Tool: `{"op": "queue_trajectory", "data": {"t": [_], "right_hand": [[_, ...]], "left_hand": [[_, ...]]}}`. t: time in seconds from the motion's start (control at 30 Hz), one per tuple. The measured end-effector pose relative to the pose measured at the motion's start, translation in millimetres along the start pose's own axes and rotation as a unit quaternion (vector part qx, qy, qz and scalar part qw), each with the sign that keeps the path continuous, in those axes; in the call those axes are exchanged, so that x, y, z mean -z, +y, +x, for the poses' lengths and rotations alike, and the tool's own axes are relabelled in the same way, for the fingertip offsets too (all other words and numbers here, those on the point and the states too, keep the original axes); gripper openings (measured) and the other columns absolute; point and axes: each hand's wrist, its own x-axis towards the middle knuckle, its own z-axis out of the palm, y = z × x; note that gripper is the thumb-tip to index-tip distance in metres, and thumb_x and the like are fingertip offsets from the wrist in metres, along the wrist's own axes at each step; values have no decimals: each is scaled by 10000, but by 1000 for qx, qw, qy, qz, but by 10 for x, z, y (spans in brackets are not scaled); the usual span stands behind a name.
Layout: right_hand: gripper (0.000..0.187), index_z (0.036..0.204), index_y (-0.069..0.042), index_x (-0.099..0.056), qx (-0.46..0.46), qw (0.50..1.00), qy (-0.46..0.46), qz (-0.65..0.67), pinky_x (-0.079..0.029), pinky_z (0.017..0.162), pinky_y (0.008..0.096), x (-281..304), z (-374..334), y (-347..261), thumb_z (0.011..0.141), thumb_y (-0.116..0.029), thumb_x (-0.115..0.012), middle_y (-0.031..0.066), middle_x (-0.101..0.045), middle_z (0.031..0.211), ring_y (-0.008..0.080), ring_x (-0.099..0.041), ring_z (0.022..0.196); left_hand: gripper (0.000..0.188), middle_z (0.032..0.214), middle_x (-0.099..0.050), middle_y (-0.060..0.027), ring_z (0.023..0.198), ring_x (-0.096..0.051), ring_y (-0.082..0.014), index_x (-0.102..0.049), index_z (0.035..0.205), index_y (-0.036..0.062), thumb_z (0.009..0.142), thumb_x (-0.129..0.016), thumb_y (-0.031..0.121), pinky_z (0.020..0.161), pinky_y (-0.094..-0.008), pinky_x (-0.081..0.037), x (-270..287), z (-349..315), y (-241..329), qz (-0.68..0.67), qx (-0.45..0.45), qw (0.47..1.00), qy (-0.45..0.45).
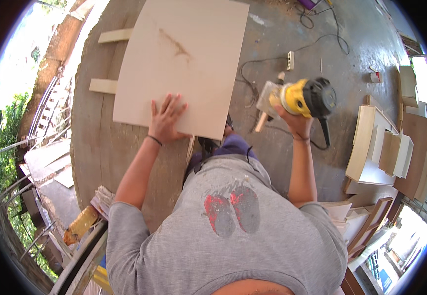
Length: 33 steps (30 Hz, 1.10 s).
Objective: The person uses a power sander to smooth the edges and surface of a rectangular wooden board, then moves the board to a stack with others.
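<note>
A pale, flat board (174, 73) lies on the wooden workbench, with a brown smear of dust near its middle. My left hand (167, 118) rests flat on the board's near edge, fingers spread. Off to the right, my right hand (294, 123) is wrapped round a yellow-and-black trim router (299, 98), held in the air apart from the board. The router is tilted, its clear base toward the board and its cord hanging down. A small strip of wood (261, 122) shows at the base; how it is attached I cannot tell.
Two wooden strips (115, 35) stick out from under the board's left side on the workbench (88, 103). A white power strip (290, 60) and black cables lie on the concrete floor. Cabinet parts (370, 142) stand on the right, near a small paint can (375, 77).
</note>
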Motion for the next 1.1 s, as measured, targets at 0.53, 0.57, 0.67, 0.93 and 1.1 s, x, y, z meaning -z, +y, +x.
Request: {"op": "queue_trajectory", "data": {"t": [0.53, 0.57, 0.67, 0.93, 1.1], "right_hand": [[442, 1061, -35, -641, 137, 970, -185, -82, -521, 792, 287, -1045, 105, 340, 705, -206, -840, 51, -668, 987, 144, -629, 866], [445, 1056, -35, -644, 137, 971, -181, -80, -525, 793, 289, -1052, 108, 303, 699, -210, -845, 52, -671, 989, 145, -634, 867], [457, 1037, -35, -658, 116, 975, -171, -83, -538, 809, 304, -1060, 117, 178, 676, -228, -862, 61, -686, 992, 147, -656, 889], [465, 1044, -42, -666, 111, 981, -148, -64, -539, 813, 303, -1188, 89, 194, 688, -281, -847, 57, -697, 991, 148, -667, 871], [469, 1033, -47, -671, 112, 979, -149, -83, -538, 809, 308, -1223, 39, 120, 678, -295, -850, 57, -698, 982, 151, -667, 876]], "left_hand": [[1115, 1565, -224, -46, 1459, -138, -256, -421, 1427, 205, 480, -769, 681, 1095, -671, -69, 176, -41, 160, -19, 135, 990, 26], [1111, 1564, -227, -39, 1459, -140, -251, -421, 1426, 209, 482, -768, 680, 1097, -670, -70, 168, -15, 144, -21, 132, 990, 35], [1100, 1562, -231, -29, 1457, -148, -242, -421, 1426, 223, 486, -769, 676, 1101, -669, -77, 136, -34, 149, -21, 131, 990, 47], [1083, 1563, -231, -27, 1455, -155, -239, -437, 1418, 228, 489, -771, 672, 1100, -670, -81, 119, -12, 141, -18, 128, 990, 53], [1094, 1563, -233, -28, 1455, -156, -233, -440, 1416, 223, 479, -767, 684, 1096, -673, -82, 118, -5, 144, -10, 137, 989, 46]]}}
